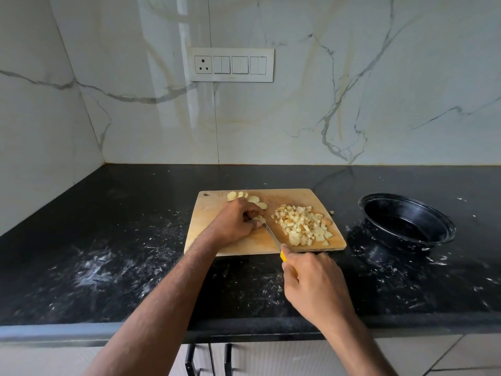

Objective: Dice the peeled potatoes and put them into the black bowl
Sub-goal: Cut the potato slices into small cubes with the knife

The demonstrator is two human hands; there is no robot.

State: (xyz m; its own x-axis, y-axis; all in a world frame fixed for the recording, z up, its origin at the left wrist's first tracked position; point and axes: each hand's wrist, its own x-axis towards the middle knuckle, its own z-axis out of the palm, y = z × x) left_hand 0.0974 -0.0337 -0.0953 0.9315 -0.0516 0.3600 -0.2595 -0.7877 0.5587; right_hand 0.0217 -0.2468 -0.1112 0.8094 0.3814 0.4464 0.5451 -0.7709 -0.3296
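Observation:
A wooden cutting board (217, 242) lies on the black counter. My left hand (235, 221) presses down on potato slices (259, 219) near the board's middle, mostly hiding them. My right hand (314, 286) grips a yellow-handled knife (272, 236), its blade angled up to the slices under my left fingers. A heap of diced potato (302, 225) covers the board's right half. Several round potato slices (245, 197) lie along the board's far edge. The black bowl (406, 221) stands to the right of the board, tilted, with nothing visible inside.
The black counter (108, 253) is smeared with white streaks around the board. One stray potato bit (331, 212) lies just off the board's right edge. A marble wall with a switch panel (231, 65) stands behind. Cabinet handles (189, 359) sit below the counter edge.

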